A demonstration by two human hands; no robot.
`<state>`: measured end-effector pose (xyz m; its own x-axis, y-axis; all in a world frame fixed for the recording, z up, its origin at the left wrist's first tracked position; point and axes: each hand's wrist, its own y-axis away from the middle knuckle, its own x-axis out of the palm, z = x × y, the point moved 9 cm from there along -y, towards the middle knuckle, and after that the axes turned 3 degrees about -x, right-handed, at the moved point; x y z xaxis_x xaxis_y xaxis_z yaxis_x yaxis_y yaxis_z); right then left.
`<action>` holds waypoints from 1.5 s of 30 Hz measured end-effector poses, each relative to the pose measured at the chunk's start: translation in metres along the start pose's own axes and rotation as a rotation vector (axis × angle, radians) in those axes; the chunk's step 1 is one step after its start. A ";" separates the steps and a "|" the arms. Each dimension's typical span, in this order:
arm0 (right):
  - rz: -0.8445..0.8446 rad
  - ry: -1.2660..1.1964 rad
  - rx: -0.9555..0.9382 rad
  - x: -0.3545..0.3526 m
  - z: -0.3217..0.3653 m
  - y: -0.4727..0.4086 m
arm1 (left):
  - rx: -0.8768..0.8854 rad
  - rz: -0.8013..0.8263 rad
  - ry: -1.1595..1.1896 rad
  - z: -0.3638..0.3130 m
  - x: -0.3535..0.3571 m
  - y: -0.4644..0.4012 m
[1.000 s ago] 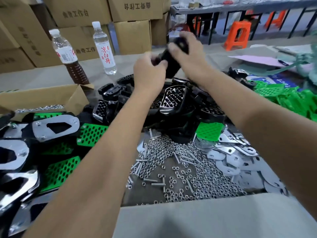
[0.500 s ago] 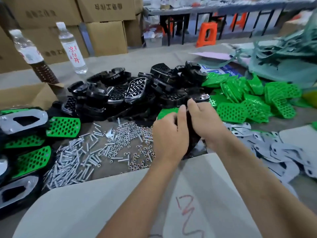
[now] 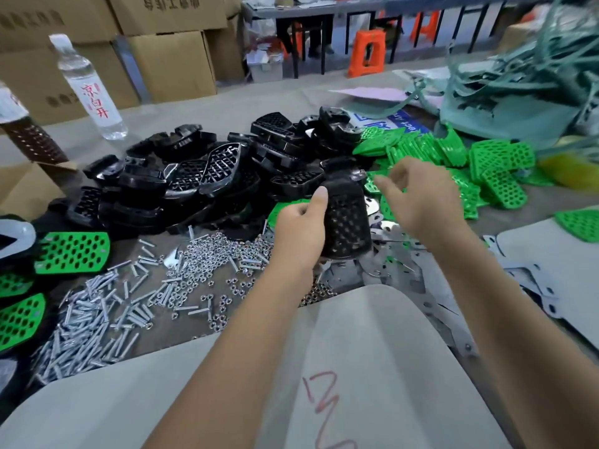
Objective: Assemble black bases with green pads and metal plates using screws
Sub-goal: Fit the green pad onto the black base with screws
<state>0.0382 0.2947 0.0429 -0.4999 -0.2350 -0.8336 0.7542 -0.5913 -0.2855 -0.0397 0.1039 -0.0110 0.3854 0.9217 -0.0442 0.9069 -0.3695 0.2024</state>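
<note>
Head camera: my left hand (image 3: 299, 234) grips one black base (image 3: 346, 218). My right hand (image 3: 421, 202) hangs open, empty, above green pads (image 3: 499, 160). I might grab two stuck together.

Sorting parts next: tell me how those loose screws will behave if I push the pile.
The screws lie loose and crisscrossed, so a push would likely scatter them. Their round shafts probably roll. Small nuts mixed in alongside would likely slide along too.
</note>
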 end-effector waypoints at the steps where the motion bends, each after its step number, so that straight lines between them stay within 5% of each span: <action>1: 0.063 0.190 0.000 0.002 -0.006 -0.001 | -0.062 0.025 0.048 0.003 0.001 0.001; 4: 0.198 0.306 0.063 0.009 -0.023 0.000 | -0.142 0.063 0.114 0.010 0.001 0.004; 13: 0.001 -0.114 0.052 -0.013 -0.001 0.000 | -0.301 0.058 0.495 0.020 -0.010 0.008; 18: 0.044 -0.179 0.085 0.004 0.011 -0.002 | -0.269 0.032 0.539 0.015 -0.038 0.015; 24: -0.252 -0.160 -0.064 -0.012 0.043 0.007 | -0.136 -0.052 0.460 0.017 -0.081 0.016; 28: 0.103 -1.082 0.166 0.039 0.075 0.027 | -0.002 -0.186 0.346 0.016 -0.121 0.020; 30: 0.290 -1.294 0.241 0.069 0.099 0.041 | 0.046 -0.214 0.291 0.018 -0.135 0.025; 35: 0.340 -1.441 0.247 0.105 0.125 0.071 | 0.211 -0.237 0.077 0.015 -0.167 0.036; 45: 0.281 -1.445 0.039 0.101 0.134 0.084 | 0.269 -0.071 0.280 0.015 -0.165 0.037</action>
<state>-0.0061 0.1183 -0.0022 -0.3416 -0.8785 0.3340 0.8965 -0.4113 -0.1650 -0.0675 -0.0638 -0.0108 0.2924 0.9289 0.2273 0.9562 -0.2870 -0.0571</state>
